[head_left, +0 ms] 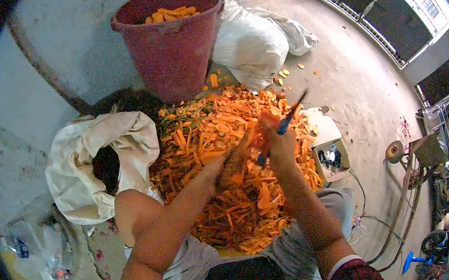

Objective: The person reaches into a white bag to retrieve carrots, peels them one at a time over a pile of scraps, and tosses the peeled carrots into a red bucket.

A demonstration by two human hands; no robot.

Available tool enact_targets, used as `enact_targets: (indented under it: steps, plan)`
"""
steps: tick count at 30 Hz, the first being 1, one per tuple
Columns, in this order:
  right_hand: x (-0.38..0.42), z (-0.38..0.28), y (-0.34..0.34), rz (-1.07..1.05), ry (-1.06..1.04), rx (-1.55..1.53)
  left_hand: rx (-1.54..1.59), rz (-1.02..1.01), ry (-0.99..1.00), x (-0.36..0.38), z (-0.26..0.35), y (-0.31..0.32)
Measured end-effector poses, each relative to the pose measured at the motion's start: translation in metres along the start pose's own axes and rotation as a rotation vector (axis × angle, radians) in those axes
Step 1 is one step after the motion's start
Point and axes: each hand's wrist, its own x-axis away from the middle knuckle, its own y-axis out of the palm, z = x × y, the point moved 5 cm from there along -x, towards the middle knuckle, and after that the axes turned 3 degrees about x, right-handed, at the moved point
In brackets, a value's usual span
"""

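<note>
While the left hand [236,163] clasps a carrot [254,137], the right hand's [280,145] grip pinches a peeler [289,117].

Views: one, head-worn | Facing: forward and steeply down over the person's own lap to the floor [361,87] | Range: close, forearms reach up from the bottom edge to mid-frame | Lens: fisheye, dark round border | Far edge: maroon bucket [170,42] at top | Shared view: single camera only

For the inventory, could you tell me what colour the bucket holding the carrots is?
The bucket is dark maroon-red, seen in the head view.
</note>
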Motion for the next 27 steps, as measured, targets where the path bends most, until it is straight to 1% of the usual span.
enact_targets:
  steps: [1, 4, 5, 8, 10, 11, 12, 13, 14, 16, 17, 18, 19, 21, 22, 23, 25, 26, 27]
  plan:
    - [0.009, -0.004, 0.009, 0.003, -0.039, 0.056, -0.025, 0.000, 0.004, 0.001, 0.001, 0.002]
    - [0.022, -0.008, 0.024, 0.001, -0.240, 0.237, -0.068, -0.046, 0.011, 0.003, 0.003, 0.011]
    - [0.028, -0.011, 0.025, 0.015, -0.265, 0.273, -0.113, -0.029, 0.013, 0.003, 0.002, 0.009]
    - [0.035, -0.017, 0.022, 0.152, -0.398, 0.488, -0.217, 0.020, 0.039, 0.004, 0.001, 0.007]
    - [0.029, -0.025, 0.010, 0.284, -0.432, 0.500, -0.251, 0.057, 0.086, 0.005, 0.001, 0.009]
    - [0.022, -0.030, 0.000, 0.350, -0.450, 0.504, -0.330, 0.055, 0.056, 0.010, -0.001, 0.010]
    - [-0.002, -0.026, -0.025, 0.395, -0.331, 0.548, -0.407, 0.052, 0.026, 0.017, -0.001, 0.012]
    - [-0.018, -0.016, -0.050, 0.546, -0.322, 0.653, -0.486, 0.050, -0.005, 0.022, -0.002, 0.012]
    - [-0.032, -0.011, -0.070, 0.611, -0.418, 0.644, -0.446, 0.026, -0.029, 0.023, -0.006, 0.010]
    - [-0.047, -0.006, -0.081, 0.531, -0.481, 0.275, -0.365, -0.025, -0.079, 0.021, -0.012, 0.004]
    - [-0.046, -0.003, -0.086, 0.557, -0.511, 0.360, -0.329, -0.028, -0.072, 0.017, -0.012, 0.000]
    - [-0.033, -0.018, -0.073, 0.583, -0.541, 0.447, -0.290, -0.033, -0.064, 0.012, -0.011, -0.004]
    - [-0.021, -0.023, -0.056, 0.472, -0.517, 0.430, -0.249, -0.038, -0.056, 0.009, -0.009, -0.004]
    - [0.003, -0.034, -0.020, 0.256, -0.453, 0.398, -0.180, 0.067, -0.058, 0.023, 0.002, 0.009]
    - [0.008, -0.020, -0.005, 0.230, -0.239, 0.248, -0.146, 0.119, -0.059, 0.029, 0.005, 0.012]
    - [0.021, -0.028, 0.007, 0.194, -0.448, 0.421, -0.145, 0.081, -0.026, 0.022, 0.005, 0.009]
    - [0.044, -0.033, 0.023, 0.157, -0.346, 0.438, -0.144, 0.004, 0.038, 0.009, 0.003, 0.002]
    - [0.049, -0.035, 0.027, 0.138, -0.294, 0.446, -0.141, 0.011, 0.040, 0.011, 0.003, 0.002]
    - [0.049, -0.033, 0.027, 0.145, -0.313, 0.431, -0.138, 0.018, 0.043, 0.024, 0.007, 0.013]
